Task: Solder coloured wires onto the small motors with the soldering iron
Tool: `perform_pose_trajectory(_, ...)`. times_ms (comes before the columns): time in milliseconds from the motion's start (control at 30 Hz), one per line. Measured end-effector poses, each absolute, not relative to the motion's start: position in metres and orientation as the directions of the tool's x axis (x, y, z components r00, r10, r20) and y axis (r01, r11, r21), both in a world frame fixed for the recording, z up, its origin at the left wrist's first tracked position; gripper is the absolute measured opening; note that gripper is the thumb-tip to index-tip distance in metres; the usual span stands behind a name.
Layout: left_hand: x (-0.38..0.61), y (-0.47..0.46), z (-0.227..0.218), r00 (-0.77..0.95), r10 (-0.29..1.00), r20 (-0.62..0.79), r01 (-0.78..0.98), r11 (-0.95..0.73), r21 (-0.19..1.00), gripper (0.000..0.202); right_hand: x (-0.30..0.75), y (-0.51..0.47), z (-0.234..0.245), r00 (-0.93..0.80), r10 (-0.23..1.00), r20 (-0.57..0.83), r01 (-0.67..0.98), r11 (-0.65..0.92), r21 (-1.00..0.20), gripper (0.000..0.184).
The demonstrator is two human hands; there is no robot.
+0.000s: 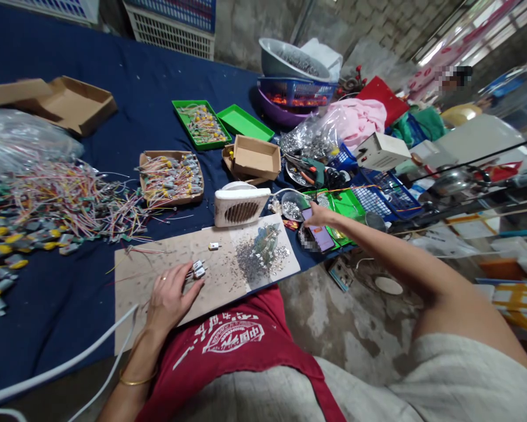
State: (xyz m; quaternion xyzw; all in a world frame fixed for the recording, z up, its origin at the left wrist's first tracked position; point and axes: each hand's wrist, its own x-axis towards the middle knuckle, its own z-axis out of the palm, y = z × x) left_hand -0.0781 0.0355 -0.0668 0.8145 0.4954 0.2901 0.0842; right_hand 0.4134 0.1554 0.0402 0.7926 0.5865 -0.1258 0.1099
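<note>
My left hand (170, 298) rests on a brown cardboard sheet (166, 258), its fingers loosely closed round two small silver motors (198, 269). Another small motor (214, 246) lies alone further up the sheet. My right hand (316, 215) is stretched far to the right, fingertips touching a phone (318, 235) at the table's edge; the fingers are mostly hidden behind the hand. A heap of tiny metal bits with wired parts (263, 253) lies on the right end of the sheet. A red apron (232, 343) covers my lap.
A white vented box (239, 206) stands behind the sheet. Cardboard boxes (170, 176) (255, 157), green trays (200, 123), a big pile of coloured wires and motors (61, 205), bowls and baskets (295, 82) crowd the blue table. White cables (61, 363) run at lower left.
</note>
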Motion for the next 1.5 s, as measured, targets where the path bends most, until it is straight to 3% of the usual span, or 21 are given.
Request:
perform_pose_trajectory(233, -0.079, 0.036, -0.067, 0.337, 0.857, 0.389, 0.758, -0.492, 0.428, 0.046, 0.399, 0.154, 0.054, 0.360, 0.806, -0.469, 0.928, -0.361, 0.092, 0.096)
perform_pose_trajectory(533, -0.079, 0.035, -0.067, 0.340, 0.858, 0.384, 0.758, -0.492, 0.429, 0.046, 0.399, 0.151, 0.054, 0.350, 0.813, -0.466, 0.932, -0.354, 0.082, 0.104)
perform_pose_trajectory(967, -0.078, 0.036, -0.067, 0.331, 0.857, 0.394, 0.753, -0.492, 0.438, 0.047, 0.393, 0.149, 0.058, 0.367, 0.807, -0.463, 0.927, -0.358, 0.112, 0.094)
perform_pose_trajectory(1500, -0.078, 0.036, -0.068, 0.333, 0.844, 0.420, 0.745, -0.509, 0.432, 0.048, 0.398, 0.149, 0.052, 0.352, 0.839, -0.415, 0.932, -0.355, 0.073, 0.099)
